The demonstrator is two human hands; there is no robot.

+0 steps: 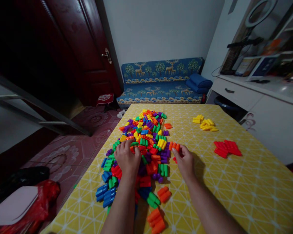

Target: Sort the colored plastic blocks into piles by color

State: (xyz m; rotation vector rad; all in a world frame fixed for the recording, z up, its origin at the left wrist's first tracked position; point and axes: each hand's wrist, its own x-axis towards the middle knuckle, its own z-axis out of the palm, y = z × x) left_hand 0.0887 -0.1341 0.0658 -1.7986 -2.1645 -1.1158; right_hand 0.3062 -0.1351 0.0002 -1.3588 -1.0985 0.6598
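Observation:
A long heap of plastic building blocks (pixel 144 142) in red, orange, yellow, green, blue and purple covers the left part of the table. My left hand (pixel 127 157) rests over the heap, its thumb apart from the fingers; the fingertips reach down among the pieces. At the heap's right edge, my right hand (pixel 185 161) pinches an orange building block (pixel 174 146) between thumb and fingers. Just below that block a small red piece (pixel 175 159) shows, partly hidden by the hand. Loose orange blocks (pixel 156 221) lie near the front.
Yellow blocks (pixel 207 124) and red blocks (pixel 227 148) form separate groups on the right of the yellow tablecloth (pixel 254 191). Behind the table stands a blue patterned sofa (pixel 161 92). A white cabinet (pixel 266 120) is at the right, a small stool (pixel 105 98) at the left.

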